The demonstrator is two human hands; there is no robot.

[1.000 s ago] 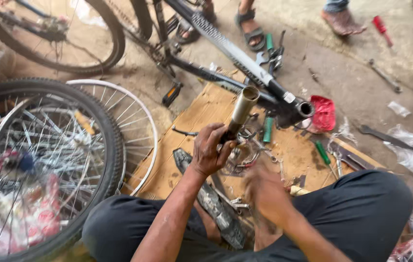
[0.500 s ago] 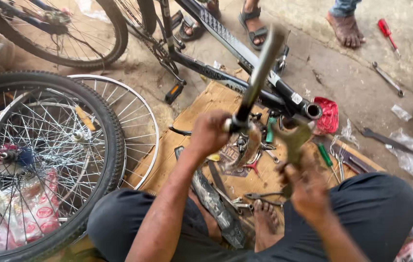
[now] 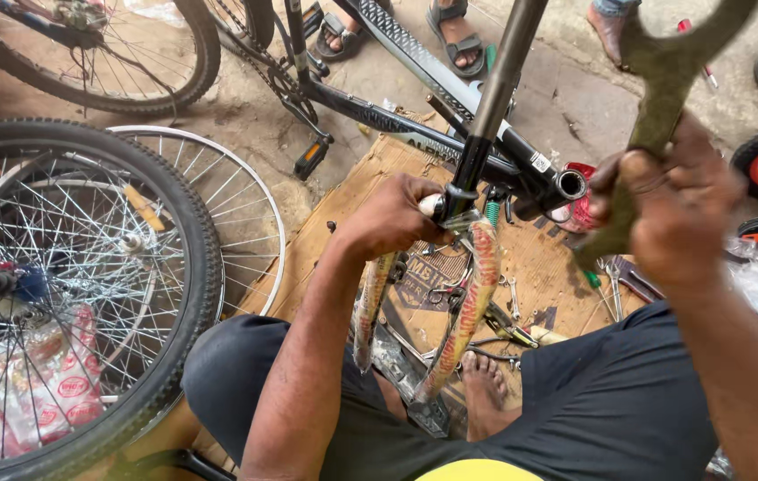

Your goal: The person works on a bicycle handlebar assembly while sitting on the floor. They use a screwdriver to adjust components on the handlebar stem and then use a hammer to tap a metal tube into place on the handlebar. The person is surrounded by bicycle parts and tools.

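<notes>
A large tyred wheel [image 3: 67, 294] is seen at the far left, with a bare rim [image 3: 218, 214] just behind it. A black bicycle frame [image 3: 432, 134] is laid across the cardboard sheet [image 3: 352, 214]. A bicycle fork [image 3: 477, 178] is held upright at the middle, its steerer pointing up and its two patterned legs hanging down; its crown is clasped by the left hand [image 3: 392, 218]. A large flat spanner [image 3: 664, 98] is gripped in the right hand [image 3: 672, 209], raised well right of the fork. Small tools [image 3: 512, 312] are scattered beneath.
</notes>
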